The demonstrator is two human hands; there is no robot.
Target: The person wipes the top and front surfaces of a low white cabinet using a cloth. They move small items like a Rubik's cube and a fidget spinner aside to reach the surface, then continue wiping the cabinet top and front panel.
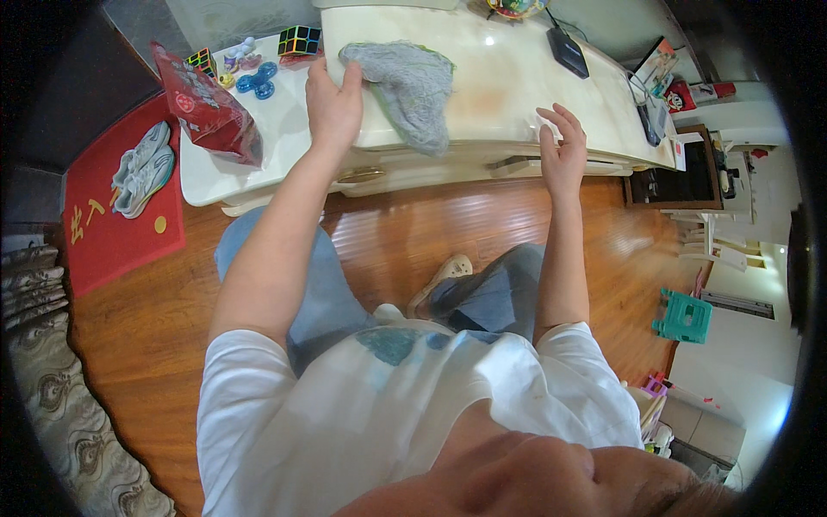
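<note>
A crumpled grey cloth (420, 90) with a greenish edge lies on the cream cabinet top (504, 71), one corner hanging over the front edge. At its left side is my left hand (334, 106), thumb and fingers apart; whether the thumb touches the cloth I cannot tell. Just beyond those fingertips sits a black puzzle cube (299, 41) with coloured edges. My right hand (563, 145) is at the cabinet's front edge, right of the cloth, with loosely bent, spread fingers and nothing in it.
Left on the lower white surface (284, 123) are a red plastic bag (213, 113), a blue fidget spinner (258, 81), small figurines and a second cube (203, 63). A black box-like device (568, 52) with a cable lies back right. Sneakers (143, 171) rest on a red mat (123, 239).
</note>
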